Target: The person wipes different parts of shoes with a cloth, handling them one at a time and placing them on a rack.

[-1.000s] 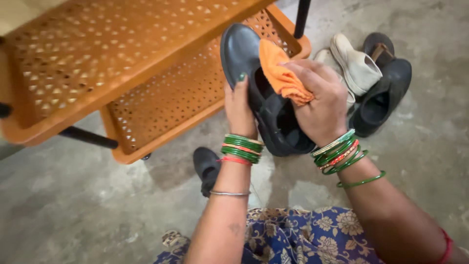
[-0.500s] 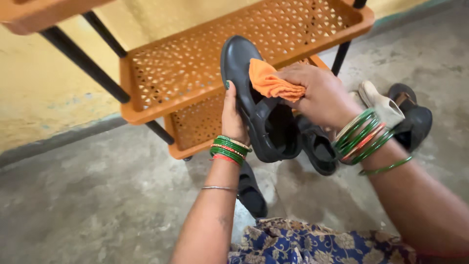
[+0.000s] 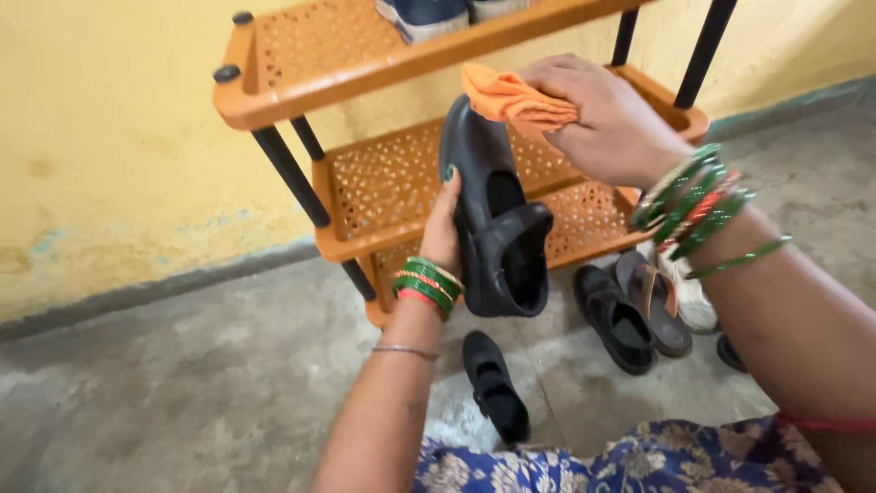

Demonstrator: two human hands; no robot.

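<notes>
My left hand [image 3: 443,230] holds a black shoe [image 3: 497,219] upright by its side, toe pointing up, in front of the orange shoe rack [image 3: 383,196]. My right hand [image 3: 611,114] grips a crumpled orange cloth [image 3: 511,99] that touches the toe end of the shoe. Green and red bangles sit on both wrists.
Another black shoe [image 3: 495,385] lies on the concrete floor below my left arm. A black shoe [image 3: 613,318], a brown sandal [image 3: 652,301] and a pale shoe [image 3: 686,294] lie by the rack's right foot. Blue shoes [image 3: 429,14] stand on the top shelf. A yellow wall is behind.
The view has tilted upward, showing more rack and wall. The shoe has turned more upright, and my right hand with the cloth has moved from its side up to the toe.
</notes>
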